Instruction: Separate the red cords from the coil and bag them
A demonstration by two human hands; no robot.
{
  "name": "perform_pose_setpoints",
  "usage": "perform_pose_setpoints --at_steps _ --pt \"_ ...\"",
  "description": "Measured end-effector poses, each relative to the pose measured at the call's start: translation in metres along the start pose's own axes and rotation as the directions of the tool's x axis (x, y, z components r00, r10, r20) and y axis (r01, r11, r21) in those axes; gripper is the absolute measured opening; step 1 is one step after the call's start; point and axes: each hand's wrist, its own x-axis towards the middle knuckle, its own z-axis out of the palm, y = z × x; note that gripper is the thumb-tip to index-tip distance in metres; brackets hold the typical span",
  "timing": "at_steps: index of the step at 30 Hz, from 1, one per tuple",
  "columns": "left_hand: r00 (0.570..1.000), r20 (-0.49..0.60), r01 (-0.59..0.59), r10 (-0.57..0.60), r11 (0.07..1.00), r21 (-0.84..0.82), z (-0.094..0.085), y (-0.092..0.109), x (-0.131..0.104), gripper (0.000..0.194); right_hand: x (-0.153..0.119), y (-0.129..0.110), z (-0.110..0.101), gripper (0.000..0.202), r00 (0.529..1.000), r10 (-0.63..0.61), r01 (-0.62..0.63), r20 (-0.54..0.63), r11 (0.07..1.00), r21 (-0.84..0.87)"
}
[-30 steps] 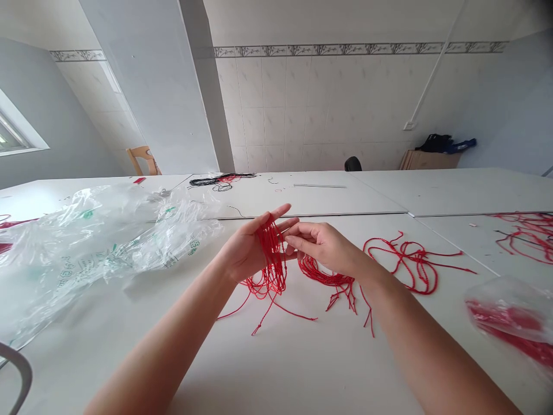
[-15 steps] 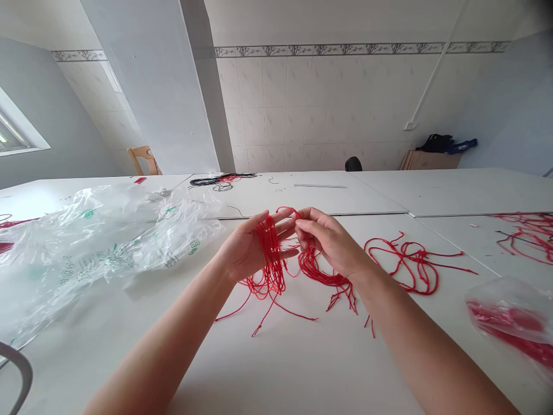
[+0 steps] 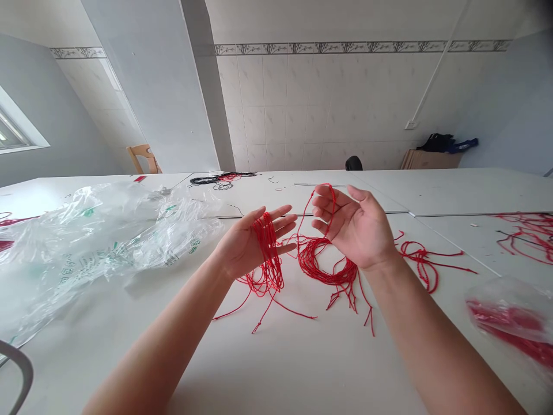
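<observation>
My left hand (image 3: 242, 245) is palm up with its fingers spread, carrying a bundle of red cords (image 3: 268, 242) draped across the fingers and hanging to the tabletop. Knotted cord ends trail below it. To the right, my right hand (image 3: 356, 225) is raised, palm toward me and fingers loosely bent, with one thin red cord (image 3: 332, 202) looped over the fingertips. That cord runs down toward a coil of red cords (image 3: 315, 268) lying on the white table between my hands. Several knotted ends stick out from the coil's near side.
Crumpled clear plastic bags (image 3: 116, 236) cover the left of the table. On the right lie a thicker red cord (image 3: 425, 262), more loose red cords (image 3: 529, 239) and a clear bag with red contents (image 3: 514, 328). Black cords (image 3: 216, 180) lie at the back.
My right hand has moved up and right, away from my left fingers, and its pinch has loosened. A red cord loop now stretches from its fingers to the coil. My left hand is nearly still.
</observation>
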Motion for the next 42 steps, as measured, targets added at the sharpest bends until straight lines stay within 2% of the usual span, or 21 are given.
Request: perform_pose_setpoints --at_steps 5,7,9,11,13,16,23,27,29,31,34,37,39,42 --pt "1.0 0.023 0.0 0.001 1.0 -0.02 0.001 0.0 0.0 0.042 -0.005 0.001 0.002 0.041 0.998 -0.006 0.005 0.07 1.0 0.023" --pt "0.999 0.04 -0.004 0.004 1.0 -0.022 0.001 -0.001 0.0 0.041 -0.006 0.005 0.005 0.042 0.991 -0.021 0.027 0.133 0.999 -0.043" --pt "0.999 0.051 -0.008 0.009 1.0 -0.017 0.0 -0.001 0.0 0.04 -0.007 0.01 0.007 0.041 0.985 -0.022 0.054 0.17 0.981 -0.187" --pt "0.998 0.063 -0.01 0.011 1.0 -0.005 0.0 -0.001 0.001 0.039 -0.008 0.014 0.009 0.035 0.987 -0.016 0.077 0.157 0.919 -0.387" --pt "0.997 0.08 -0.014 0.013 1.0 0.012 -0.001 -0.001 0.001 0.038 -0.009 0.02 0.01 0.029 0.994 -0.002 0.065 0.109 0.817 -0.573" --pt "0.996 0.088 -0.02 0.016 0.999 0.045 0.0 -0.002 0.001 0.036 -0.009 0.028 0.012 0.026 0.998 0.035 0.01 0.049 0.709 -0.705" --pt "0.996 0.091 -0.038 0.025 0.99 0.138 -0.002 -0.007 0.003 0.036 -0.008 0.039 0.016 0.018 0.984 0.125 -0.002 0.128 0.722 -0.691" --pt "0.993 0.112 -0.043 0.026 0.987 0.155 -0.003 -0.008 0.003 0.035 -0.009 0.041 0.016 0.014 0.982 0.135 -0.005 0.13 0.714 -0.7" --pt "0.992 0.121 -0.044 0.026 0.988 0.148 -0.003 -0.008 0.003 0.035 -0.008 0.04 0.015 0.016 0.983 0.143 -0.032 0.114 0.748 -0.663" --pt "0.992 0.119 -0.052 0.035 0.988 0.143 -0.002 -0.007 0.002 0.035 -0.005 0.037 0.014 0.016 0.987 0.129 -0.053 0.097 0.829 -0.557" --pt "0.994 0.097 -0.054 0.04 0.989 0.138 -0.001 -0.004 0.001 0.036 0.001 0.028 0.01 0.017 0.998 0.041 -0.027 0.044 0.957 -0.289" --pt "0.998 0.056 -0.035 0.029 0.993 0.113 -0.002 -0.001 0.0 0.037 0.004 0.016 0.002 0.019 0.997 -0.048 0.042 -0.057 0.994 -0.101" --pt "0.999 0.046 -0.025 0.021 0.996 0.09 -0.004 0.0 0.001 0.037 0.003 0.008 -0.002 0.023 0.987 -0.105 0.085 -0.12 0.983 -0.16" --pt "0.998 0.055 -0.021 0.017 0.997 0.073 -0.005 0.0 0.001 0.037 0.001 0.002 -0.003 0.039 0.972 -0.17 0.092 -0.165 0.912 -0.399"
